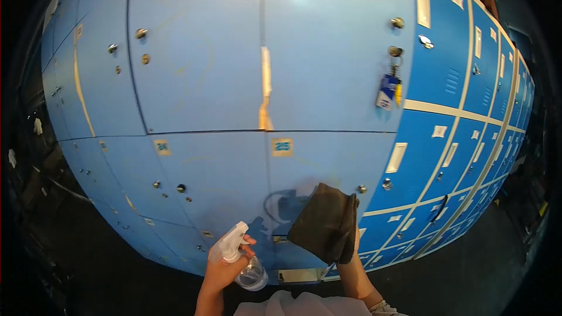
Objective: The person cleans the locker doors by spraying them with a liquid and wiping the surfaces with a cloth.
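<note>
My left hand point(223, 270) is closed round the neck of a clear spray bottle point(253, 275) with a white trigger head point(229, 243). A dark, folded cloth point(323, 222) hangs over my right hand point(355, 251) and hides most of its fingers. Both hands are low in the view, in front of a light blue locker door point(316, 164) marked 25. The cloth overlaps that door's lower right part, near its round knob point(362, 189). Shadows of the hand and cloth fall on the door.
More light blue locker doors point(199, 70) with knobs spread left and above. Keys with a blue tag point(386, 91) hang from a lock on the upper door. Brighter blue metal lockers point(436, 82) run off to the right. Dark floor point(152, 292) lies below.
</note>
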Action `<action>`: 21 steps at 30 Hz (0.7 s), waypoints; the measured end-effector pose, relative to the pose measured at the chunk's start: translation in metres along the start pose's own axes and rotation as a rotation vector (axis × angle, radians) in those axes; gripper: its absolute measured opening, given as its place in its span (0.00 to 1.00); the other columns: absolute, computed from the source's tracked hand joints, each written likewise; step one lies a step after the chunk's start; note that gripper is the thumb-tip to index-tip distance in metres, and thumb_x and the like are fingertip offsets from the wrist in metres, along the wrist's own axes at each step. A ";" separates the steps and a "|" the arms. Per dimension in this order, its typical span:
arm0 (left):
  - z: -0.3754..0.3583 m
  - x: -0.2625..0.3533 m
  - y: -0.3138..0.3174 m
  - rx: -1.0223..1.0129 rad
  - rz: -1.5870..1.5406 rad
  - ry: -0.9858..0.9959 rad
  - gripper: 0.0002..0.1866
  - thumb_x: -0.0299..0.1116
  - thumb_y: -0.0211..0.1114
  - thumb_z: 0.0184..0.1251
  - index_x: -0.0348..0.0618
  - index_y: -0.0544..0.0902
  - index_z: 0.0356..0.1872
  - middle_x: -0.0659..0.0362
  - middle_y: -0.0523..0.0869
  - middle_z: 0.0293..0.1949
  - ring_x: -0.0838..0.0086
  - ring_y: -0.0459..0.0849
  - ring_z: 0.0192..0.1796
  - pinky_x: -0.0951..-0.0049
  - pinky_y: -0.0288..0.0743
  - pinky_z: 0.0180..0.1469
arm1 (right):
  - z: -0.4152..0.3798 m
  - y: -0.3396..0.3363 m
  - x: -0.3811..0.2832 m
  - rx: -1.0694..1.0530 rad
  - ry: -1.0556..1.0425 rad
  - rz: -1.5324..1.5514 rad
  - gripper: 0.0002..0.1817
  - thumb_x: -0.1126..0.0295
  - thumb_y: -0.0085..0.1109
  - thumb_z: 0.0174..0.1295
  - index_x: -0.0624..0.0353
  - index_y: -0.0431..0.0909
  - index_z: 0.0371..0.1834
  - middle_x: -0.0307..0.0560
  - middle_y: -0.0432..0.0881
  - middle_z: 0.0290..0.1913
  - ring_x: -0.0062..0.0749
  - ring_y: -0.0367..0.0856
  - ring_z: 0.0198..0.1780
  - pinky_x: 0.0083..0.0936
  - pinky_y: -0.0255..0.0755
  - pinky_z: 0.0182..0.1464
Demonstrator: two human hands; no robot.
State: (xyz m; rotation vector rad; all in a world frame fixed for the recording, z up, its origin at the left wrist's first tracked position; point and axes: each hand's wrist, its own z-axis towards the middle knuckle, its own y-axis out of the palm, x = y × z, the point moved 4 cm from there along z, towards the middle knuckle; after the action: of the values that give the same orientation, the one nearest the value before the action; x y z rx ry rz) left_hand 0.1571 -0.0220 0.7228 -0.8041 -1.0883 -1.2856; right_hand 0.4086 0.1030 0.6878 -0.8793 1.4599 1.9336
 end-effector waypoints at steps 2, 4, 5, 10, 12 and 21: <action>-0.005 0.014 -0.025 0.016 -0.020 0.020 0.31 0.13 0.60 0.53 0.30 0.72 0.63 0.53 0.84 0.48 0.75 0.84 0.42 0.72 0.80 0.47 | -0.010 0.014 0.033 -0.049 -0.046 -0.012 0.36 0.38 0.35 0.74 0.55 0.63 0.72 0.54 0.68 0.69 0.52 0.71 0.67 0.53 0.67 0.67; -0.009 0.029 -0.054 0.026 0.020 0.023 0.31 0.14 0.65 0.55 0.31 0.72 0.64 0.55 0.84 0.48 0.77 0.83 0.43 0.74 0.79 0.48 | -0.024 0.042 0.072 -0.224 0.035 0.426 0.38 0.36 0.34 0.73 0.55 0.62 0.72 0.56 0.68 0.69 0.55 0.70 0.68 0.55 0.65 0.68; -0.011 0.036 -0.069 0.040 0.019 0.033 0.31 0.15 0.67 0.55 0.31 0.72 0.64 0.56 0.84 0.48 0.78 0.82 0.43 0.74 0.79 0.48 | -0.032 0.060 0.093 -0.334 0.156 0.811 0.39 0.36 0.34 0.73 0.56 0.62 0.72 0.57 0.68 0.69 0.57 0.69 0.68 0.56 0.64 0.69; -0.022 0.076 -0.129 0.065 0.243 0.004 0.28 0.20 0.69 0.60 0.34 0.73 0.63 0.58 0.82 0.49 0.82 0.79 0.42 0.79 0.76 0.46 | -0.081 0.137 0.217 -0.338 0.329 1.012 0.39 0.38 0.36 0.73 0.60 0.59 0.73 0.58 0.65 0.71 0.55 0.65 0.71 0.53 0.59 0.72; -0.025 0.066 -0.153 0.027 0.034 0.011 0.28 0.24 0.70 0.63 0.37 0.72 0.64 0.59 0.81 0.50 0.82 0.79 0.43 0.79 0.76 0.47 | -0.101 0.130 0.298 -0.173 0.073 0.112 0.37 0.42 0.38 0.74 0.59 0.57 0.75 0.55 0.64 0.72 0.51 0.63 0.72 0.49 0.58 0.73; -0.048 0.050 -0.208 -0.314 0.345 0.321 0.36 0.26 0.73 0.61 0.33 0.66 0.69 0.52 0.81 0.56 0.74 0.83 0.51 0.71 0.78 0.51 | -0.133 0.248 0.285 -0.243 0.284 0.212 0.33 0.43 0.41 0.74 0.52 0.63 0.73 0.51 0.73 0.66 0.46 0.75 0.63 0.46 0.71 0.64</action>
State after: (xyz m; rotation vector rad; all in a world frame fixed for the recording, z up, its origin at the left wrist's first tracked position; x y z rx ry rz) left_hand -0.0412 -0.1137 0.7322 -0.9330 -0.4720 -1.2487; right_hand 0.0637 -0.0753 0.5906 -1.1908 1.5496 2.2514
